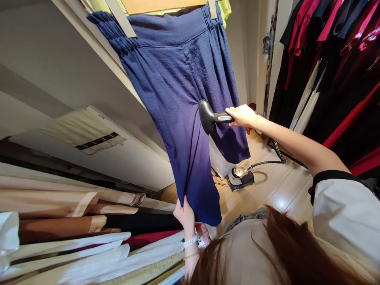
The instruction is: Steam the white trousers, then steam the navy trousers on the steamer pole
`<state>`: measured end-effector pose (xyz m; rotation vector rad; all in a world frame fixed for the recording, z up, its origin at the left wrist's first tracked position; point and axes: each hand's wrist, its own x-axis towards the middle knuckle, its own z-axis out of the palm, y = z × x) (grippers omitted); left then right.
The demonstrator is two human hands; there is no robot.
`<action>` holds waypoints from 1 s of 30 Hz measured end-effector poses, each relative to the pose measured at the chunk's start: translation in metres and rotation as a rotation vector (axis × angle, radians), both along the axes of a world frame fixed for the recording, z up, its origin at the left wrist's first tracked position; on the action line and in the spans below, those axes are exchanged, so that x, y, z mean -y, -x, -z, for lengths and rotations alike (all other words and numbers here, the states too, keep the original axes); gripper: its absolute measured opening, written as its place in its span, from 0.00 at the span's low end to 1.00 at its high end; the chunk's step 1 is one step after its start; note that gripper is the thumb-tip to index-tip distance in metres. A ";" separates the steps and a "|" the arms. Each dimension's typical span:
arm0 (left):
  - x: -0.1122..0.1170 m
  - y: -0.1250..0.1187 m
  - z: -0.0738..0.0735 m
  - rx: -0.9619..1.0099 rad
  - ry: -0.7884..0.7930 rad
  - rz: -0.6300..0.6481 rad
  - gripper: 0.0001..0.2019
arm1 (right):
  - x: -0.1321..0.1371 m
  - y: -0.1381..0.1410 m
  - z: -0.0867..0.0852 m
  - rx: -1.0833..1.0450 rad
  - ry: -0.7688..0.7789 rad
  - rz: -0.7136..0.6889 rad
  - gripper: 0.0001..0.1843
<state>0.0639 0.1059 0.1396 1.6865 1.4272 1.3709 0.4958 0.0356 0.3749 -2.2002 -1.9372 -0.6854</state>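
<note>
Between the folded fabrics and the rail of hanging clothes, I see navy trousers (175, 99) suspended by their waistband from pale straps (120, 19). Both hands are closed, not spread. The right hand (242, 115) wraps the grey handle (224, 117) of a black garment steamer head (207, 116), which sits against the trouser leg. Below it, the left hand (184, 215) pinches the hem and draws the cloth straight down.

From my remote seat, the main worry is that stretch of cloth between the two hands. If the steamer head slid down the leg toward the pinching fingers (181, 206), hot steam could catch bare skin. Too hard a tug on the hem could pull the waistband out of the straps and drop the trousers. The black hose (267, 162) runs across the wooden floor (285, 190) to the steamer base (240, 179), so a sharp reach could drag or tip that base. The folded fabrics (59, 209) lie close beside the left forearm, and a stray blast of steam could dampen them. The red and black garments (326, 79) on the other side could snag the right arm if it swings wide.
</note>
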 end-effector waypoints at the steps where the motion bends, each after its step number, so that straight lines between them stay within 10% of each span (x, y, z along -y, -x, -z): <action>1: 0.000 -0.002 -0.002 0.003 -0.001 0.000 0.31 | 0.005 -0.001 0.004 -0.017 0.000 0.028 0.29; 17: -0.020 -0.015 0.028 -0.105 0.125 0.023 0.28 | 0.117 0.074 0.192 -1.162 -0.639 0.567 0.20; 22: -0.019 -0.013 0.038 -0.065 0.193 0.101 0.27 | 0.108 0.101 0.203 -1.598 -0.813 0.473 0.23; 30: -0.003 -0.019 0.056 0.113 0.264 0.208 0.24 | 0.071 0.179 0.186 -1.760 -0.590 0.129 0.23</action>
